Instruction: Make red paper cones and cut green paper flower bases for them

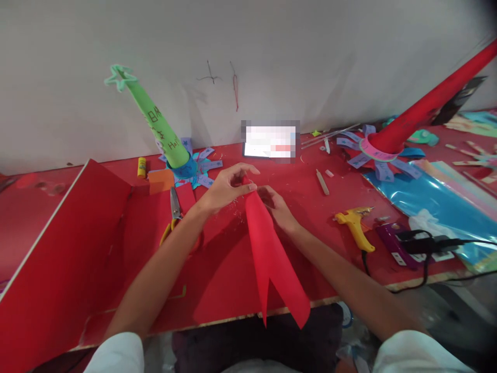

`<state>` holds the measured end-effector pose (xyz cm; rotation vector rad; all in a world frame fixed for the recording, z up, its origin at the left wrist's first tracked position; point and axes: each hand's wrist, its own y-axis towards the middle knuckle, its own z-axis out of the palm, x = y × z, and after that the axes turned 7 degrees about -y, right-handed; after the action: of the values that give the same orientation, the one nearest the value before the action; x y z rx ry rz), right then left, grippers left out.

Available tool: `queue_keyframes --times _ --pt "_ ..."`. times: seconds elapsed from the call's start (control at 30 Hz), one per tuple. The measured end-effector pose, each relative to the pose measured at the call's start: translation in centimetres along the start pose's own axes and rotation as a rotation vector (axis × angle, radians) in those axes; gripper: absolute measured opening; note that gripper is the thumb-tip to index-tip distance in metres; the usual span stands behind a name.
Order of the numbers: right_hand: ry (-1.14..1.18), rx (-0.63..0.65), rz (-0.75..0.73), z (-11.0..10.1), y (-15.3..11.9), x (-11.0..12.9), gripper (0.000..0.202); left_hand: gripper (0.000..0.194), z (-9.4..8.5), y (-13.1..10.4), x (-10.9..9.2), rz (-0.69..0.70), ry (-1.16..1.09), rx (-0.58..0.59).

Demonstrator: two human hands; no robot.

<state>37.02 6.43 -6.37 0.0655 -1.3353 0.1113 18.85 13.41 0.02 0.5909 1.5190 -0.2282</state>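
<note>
Red paper sheet (261,228) lying in the middle of the scene, between the two hands, over the near part of the red table (221,269). Left hand (227,189) gripping it at its far, narrow end: thumb pressing across the front of the tip, index finger arching over above, most of the sheet extending toward the near side from that pinch. Right hand (280,208) sitting just right of the upper part, fingers bent toward the sheet's right edge and partly hidden; whether they are closing on the paper, cannot tell.

Left forearm reaching in from near left, slanting far and right, wrist bending slightly, back of the hand facing up. Right forearm coming in from near right, slanting far and left, hand a little nearer than the left one. Both sleeves showing pale at the near side.

Sheet's long axis running far to near, leaning right toward the near end. Narrow tip pointing far; body widening nearward and splitting into two flaps, a sharp one at left and a broad, rounded one at right, a V-shaped gap standing between. Both flap ends showing past the table's near edge.

Scissors (175,204) lying left of the sheet, beyond the left forearm. Yellow glue gun (356,228) resting to the right. Green cone (165,132) standing far left, red cone (413,122) leaning far right.
</note>
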Motion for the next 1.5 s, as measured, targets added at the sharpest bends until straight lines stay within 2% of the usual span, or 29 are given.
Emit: queue_keyframes --times 0.07,0.2,0.3,0.53,0.7,0.8,0.87,0.97,1.07,1.17,1.23,1.33,1.5 --pt "0.02 0.038 0.055 0.0 -0.3 0.2 0.047 0.027 -0.2 0.3 0.2 0.038 0.099 -0.028" --pt "0.171 0.232 0.233 0.3 -1.2 0.7 0.063 0.023 -0.4 0.7 0.9 0.087 0.193 -0.067" --pt "0.214 0.328 0.262 0.6 -1.6 0.7 0.055 0.023 -0.5 0.7 1.4 0.082 0.222 -0.074" --pt "0.266 0.356 0.298 0.5 -1.4 0.8 0.04 0.016 -0.8 0.4 0.8 0.114 0.384 -0.1" --pt "0.28 0.39 0.311 0.3 -1.3 1.1 0.041 0.017 -1.5 0.5 0.4 0.2 0.471 -0.248" --pt "0.331 0.421 0.268 0.2 -1.4 1.4 0.04 0.017 -1.9 1.0 1.6 0.191 0.272 -0.321" --pt "0.38 0.428 0.216 -0.1 -1.4 1.6 0.038 0.017 -1.9 1.1 2.7 0.138 0.08 -0.291" --pt "0.442 0.412 0.169 -0.7 -1.4 1.6 0.036 0.024 -1.2 0.8 3.6 0.005 -0.128 -0.106" --pt "0.485 0.417 0.158 -1.1 -1.4 1.5 0.036 0.04 0.3 -0.2 3.3 -0.141 -0.347 0.12" --pt "0.502 0.466 0.157 -1.0 -1.5 1.4 0.038 0.057 1.8 -1.2 2.5 -0.202 -0.534 0.219" --pt "0.494 0.511 0.173 -0.8 -1.7 1.2 0.042 0.062 2.7 -1.5 2.1 -0.198 -0.608 0.234" --pt "0.436 0.547 0.223 -0.2 -2.0 1.1 0.051 0.056 3.6 -1.7 1.7 -0.194 -0.681 0.2" --pt "0.345 0.482 0.244 0.4 -2.1 1.5 0.058 0.046 4.0 -1.8 1.1 -0.243 -0.621 0.072"
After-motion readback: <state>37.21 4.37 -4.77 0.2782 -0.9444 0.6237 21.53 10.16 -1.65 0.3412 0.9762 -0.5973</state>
